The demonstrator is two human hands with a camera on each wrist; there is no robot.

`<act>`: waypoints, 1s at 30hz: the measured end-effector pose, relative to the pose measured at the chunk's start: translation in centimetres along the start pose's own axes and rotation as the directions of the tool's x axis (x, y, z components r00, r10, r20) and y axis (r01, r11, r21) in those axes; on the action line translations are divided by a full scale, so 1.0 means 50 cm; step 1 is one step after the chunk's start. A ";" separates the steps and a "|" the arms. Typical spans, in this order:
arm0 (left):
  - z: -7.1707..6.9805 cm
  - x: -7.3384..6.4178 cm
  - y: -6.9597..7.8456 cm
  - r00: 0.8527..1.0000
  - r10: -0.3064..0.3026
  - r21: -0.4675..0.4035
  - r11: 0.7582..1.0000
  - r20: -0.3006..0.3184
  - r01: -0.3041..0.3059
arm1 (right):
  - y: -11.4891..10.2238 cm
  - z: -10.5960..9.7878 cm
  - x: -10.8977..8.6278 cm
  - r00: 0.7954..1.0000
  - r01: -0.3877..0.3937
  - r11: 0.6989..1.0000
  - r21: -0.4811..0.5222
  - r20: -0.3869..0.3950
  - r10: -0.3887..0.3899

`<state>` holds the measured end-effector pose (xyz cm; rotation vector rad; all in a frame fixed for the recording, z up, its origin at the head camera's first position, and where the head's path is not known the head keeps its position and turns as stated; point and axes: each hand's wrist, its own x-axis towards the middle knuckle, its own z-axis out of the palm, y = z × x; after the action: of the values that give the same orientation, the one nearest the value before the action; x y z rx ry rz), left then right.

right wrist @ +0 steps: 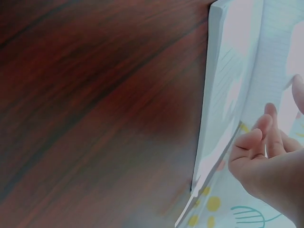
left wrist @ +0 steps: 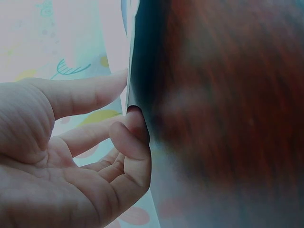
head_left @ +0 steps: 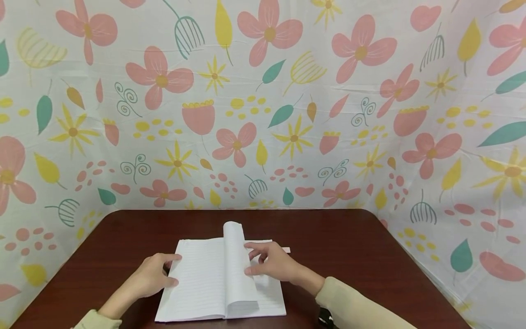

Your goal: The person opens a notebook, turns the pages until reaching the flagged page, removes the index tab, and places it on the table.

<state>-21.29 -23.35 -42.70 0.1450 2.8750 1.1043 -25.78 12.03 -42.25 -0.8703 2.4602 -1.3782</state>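
Observation:
An open lined notebook (head_left: 201, 278) lies on the dark table, a thick curled stack of its pages (head_left: 236, 269) standing up near the spine. My left hand (head_left: 152, 274) is at the notebook's left edge; in the left wrist view, that hand (left wrist: 85, 152) pinches the thin edge (left wrist: 129, 61) between thumb and fingers. My right hand (head_left: 273, 261) holds the raised pages by their right side, index finger higher up and thumb lower. The right wrist view shows this hand (right wrist: 270, 147) with its other fingers curled, beside the flat right half of the notebook (right wrist: 230, 71).
A small pale tab (head_left: 286, 250) sticks out past the notebook's upper right edge. The dark brown table (head_left: 349, 256) has rounded far corners. A floral curtain (head_left: 263, 114) hangs behind and along the sides. A black object (head_left: 326, 316) shows below the right sleeve.

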 end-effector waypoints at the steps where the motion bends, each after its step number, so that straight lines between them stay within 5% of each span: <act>1: 0.000 0.000 0.000 1.000 -0.001 0.000 1.000 0.000 0.001 | -0.001 0.002 0.002 1.000 -0.008 1.000 0.014 -0.003 0.008; 19: -0.002 0.001 0.002 1.000 -0.011 0.015 1.000 0.004 0.011 | -0.014 0.043 0.028 0.999 -0.026 0.991 0.129 -0.017 0.028; 30: -0.001 0.002 0.000 1.000 0.007 0.016 1.000 -0.009 -0.007 | -0.036 0.062 0.045 0.999 -0.027 0.996 0.089 -0.016 0.029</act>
<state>-21.40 -23.38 -42.65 0.1507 2.8944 1.0861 -25.57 7.81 -42.18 -0.8048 2.3932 -1.4793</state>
